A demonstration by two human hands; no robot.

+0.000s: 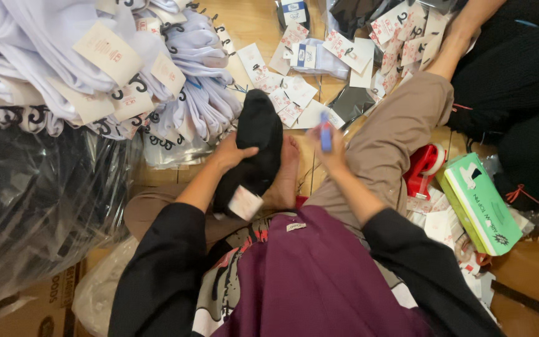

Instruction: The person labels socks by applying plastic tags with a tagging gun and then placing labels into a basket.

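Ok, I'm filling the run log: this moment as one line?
left hand: grips black sock | right hand: holds blue tool | white socks: piled left

One black sock [257, 146], one green box [478, 203], one red tape dispenser [424, 168] (tags uncountable).

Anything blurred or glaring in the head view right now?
Head view: the right hand and its blue tool are motion-blurred; the left hand on the black sock is sharper; glare streaks the clear plastic sheeting; light is even and warm.
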